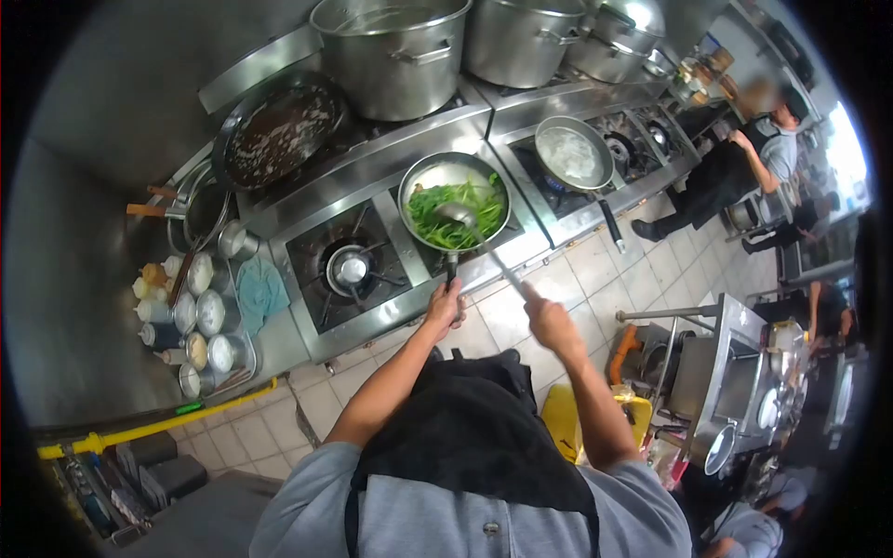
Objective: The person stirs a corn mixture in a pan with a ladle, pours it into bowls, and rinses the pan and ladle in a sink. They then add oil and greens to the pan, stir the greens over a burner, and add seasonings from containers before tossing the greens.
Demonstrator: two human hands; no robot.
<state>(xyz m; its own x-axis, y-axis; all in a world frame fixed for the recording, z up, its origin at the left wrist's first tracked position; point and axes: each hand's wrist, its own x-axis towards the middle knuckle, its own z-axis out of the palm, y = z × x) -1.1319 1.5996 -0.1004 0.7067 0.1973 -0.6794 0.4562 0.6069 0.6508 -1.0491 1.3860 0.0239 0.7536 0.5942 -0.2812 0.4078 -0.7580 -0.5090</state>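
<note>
A frying pan (503, 228) full of green leafy vegetables (445, 206) sits on a stove burner in front of me. My left hand (446, 307) is closed around the pan's dark handle. In my right hand (551, 321) is the long handle of a metal ladle (458, 215), whose bowl rests among the greens. Left of the pan is a bare gas burner (351, 267). Farther right, a second pan (574, 153) with whitish contents stands over a blue flame, its handle pointing toward the floor.
Large steel pots (395, 60) line the back, beside a dark oily wok (284, 130). Sauce bottles and seasoning tubs (212, 312) stand at left near a blue cloth (262, 296). A yellow pipe (158, 431) runs along the lower left. Another person (744, 167) stands at right.
</note>
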